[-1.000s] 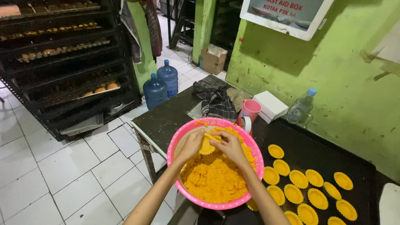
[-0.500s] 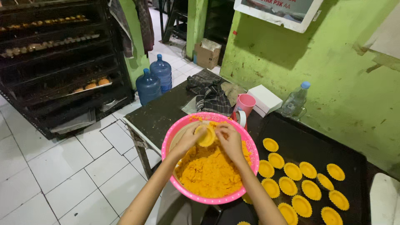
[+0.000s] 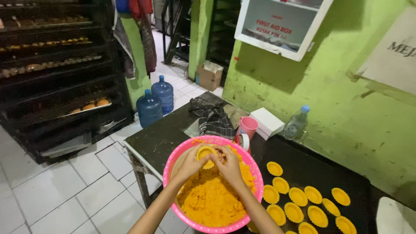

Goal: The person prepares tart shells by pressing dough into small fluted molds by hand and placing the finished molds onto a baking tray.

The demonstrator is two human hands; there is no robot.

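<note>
- left hand and right hand meet at lower centre of the frame, both closed around one small yellow tart shell; fingers curl on its rim, thumbs at its inside, seemingly to press it into shape.
- the shell is held just above the orange-yellow dough, so crumbs would drop back into the supply.
- the dough fills a pink plastic basin at the lower centre, directly under the forearms and within easy reach.
- right of the basin, a dark baking tray carries finished yellow shells in rows, apart from one another, close enough to set down without stretching.
- behind the basin: a pink mug, a white box, a crumpled dark cloth, a clear water bottle by the green wall.
- upper left: a black rack holding trays of baked goods; two blue water jugs on the tiled floor.
</note>
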